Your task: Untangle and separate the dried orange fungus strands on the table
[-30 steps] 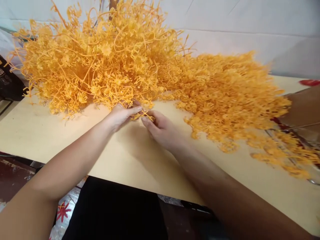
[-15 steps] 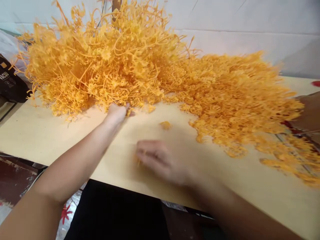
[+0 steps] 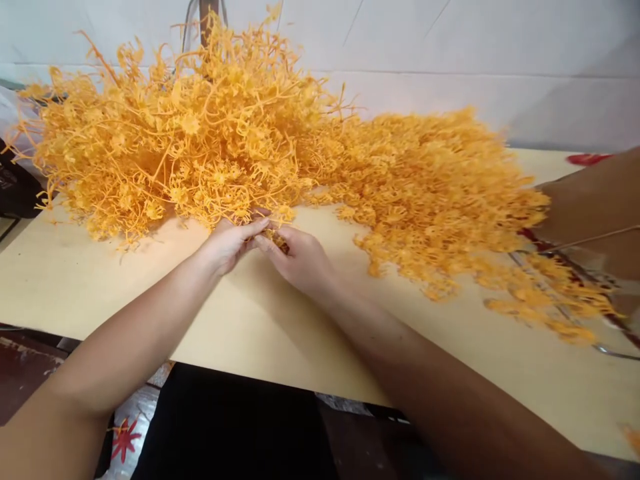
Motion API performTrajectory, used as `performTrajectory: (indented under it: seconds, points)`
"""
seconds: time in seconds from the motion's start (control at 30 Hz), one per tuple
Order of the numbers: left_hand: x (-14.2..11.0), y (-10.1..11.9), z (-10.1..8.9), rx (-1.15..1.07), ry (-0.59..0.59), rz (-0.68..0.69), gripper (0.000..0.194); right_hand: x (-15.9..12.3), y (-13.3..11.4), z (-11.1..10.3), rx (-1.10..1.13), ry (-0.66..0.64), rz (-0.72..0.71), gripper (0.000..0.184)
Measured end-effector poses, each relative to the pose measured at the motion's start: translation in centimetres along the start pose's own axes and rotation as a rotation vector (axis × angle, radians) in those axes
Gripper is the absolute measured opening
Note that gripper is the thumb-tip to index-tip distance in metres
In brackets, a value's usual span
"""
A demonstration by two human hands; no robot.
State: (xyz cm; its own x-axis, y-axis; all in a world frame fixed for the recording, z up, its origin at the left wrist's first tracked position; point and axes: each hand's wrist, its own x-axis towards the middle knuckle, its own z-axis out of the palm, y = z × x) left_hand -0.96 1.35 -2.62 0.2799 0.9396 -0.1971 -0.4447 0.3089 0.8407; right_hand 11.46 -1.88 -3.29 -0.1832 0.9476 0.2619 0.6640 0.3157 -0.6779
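Note:
A large pile of orange plastic-looking flower sprigs (image 3: 200,140), with thin curly stems, covers the back left of the table. My left hand (image 3: 230,248) is at its front edge, thumb and fingers pinched together. My right hand (image 3: 303,260) meets it from the right, fingertips touching or almost touching the left ones. A small orange flower piece (image 3: 278,240) shows between the two hands, partly hidden by the fingers. To the right lies a flatter heap of orange flower pieces (image 3: 425,187), apart from both hands.
The pale table (image 3: 280,347) runs along a white wall (image 3: 425,100). At the right are a brown cardboard-like surface (image 3: 595,207) and a thin metal rod (image 3: 617,352). A dark package (image 3: 17,180) stands at the left edge. A red star-shaped piece (image 3: 125,440) lies below the table.
My right hand has moved up and away from me to meet my left hand. The loose orange piece on the table no longer shows. The view has shifted a little to the right.

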Motion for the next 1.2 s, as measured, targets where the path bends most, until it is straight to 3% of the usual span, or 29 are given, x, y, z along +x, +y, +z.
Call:
performTrajectory:
  seconds: [0.17, 0.3, 0.47, 0.63, 0.7, 0.77, 0.8, 0.87, 0.93, 1.0, 1.1, 1.2]
  points:
    - [0.0, 0.3, 0.1, 0.013, -0.004, -0.021, 0.01, 0.0, 0.2, -0.1, -0.001, -0.01, -0.022, 0.022]
    - [-0.2, 0.4, 0.5, 0.058, 0.108, 0.004, 0.013, -0.4, -0.2, -0.2, 0.004, -0.093, -0.108, 0.024]
    - [-0.8, 0.0, 1.1, 0.138, 0.208, -0.019, 0.019, -0.9, -0.6, -0.8, -0.043, -0.103, -0.27, 0.026]
    - [-0.6, -0.5, 1.2, 0.188, 0.189, -0.019, 0.019, -1.9, -1.3, -1.9, -0.094, -0.14, -0.342, 0.027]
    - [0.1, -0.2, 1.0, 0.179, 0.275, -0.022, 0.015, -3.2, -2.6, -1.3, -0.068, -0.27, -0.451, 0.026]
    - [0.7, 0.3, 0.6, 0.137, 0.371, 0.004, 0.016, -4.6, -4.2, -0.3, -0.025, -0.51, -0.66, 0.023]
    - [0.9, 0.6, 0.4, 0.122, 0.378, 0.02, 0.016, -5.2, -5.0, 0.3, -0.018, -0.576, -0.771, 0.021]
    - [0.9, 1.0, -0.1, 0.128, 0.271, 0.031, 0.014, -5.7, -6.0, 0.6, -0.042, -0.614, -0.822, 0.019]
    - [0.5, 1.3, -0.4, 0.166, 0.126, 0.002, 0.009, -5.2, -5.8, -0.5, -0.079, -0.519, -0.684, 0.021]
    - [0.0, 1.4, -0.5, 0.175, 0.022, -0.045, 0.008, -4.2, -4.2, -3.0, -0.137, -0.35, -0.485, 0.022]
    - [-0.2, 1.4, -0.4, 0.121, -0.023, -0.107, 0.011, -2.9, 0.3, -8.0, -0.355, -0.08, -0.2, 0.023]
    - [0.0, 1.3, -0.2, 0.116, -0.019, -0.099, 0.007, -2.5, 5.5, -12.2, -0.62, 0.081, 0.087, 0.024]
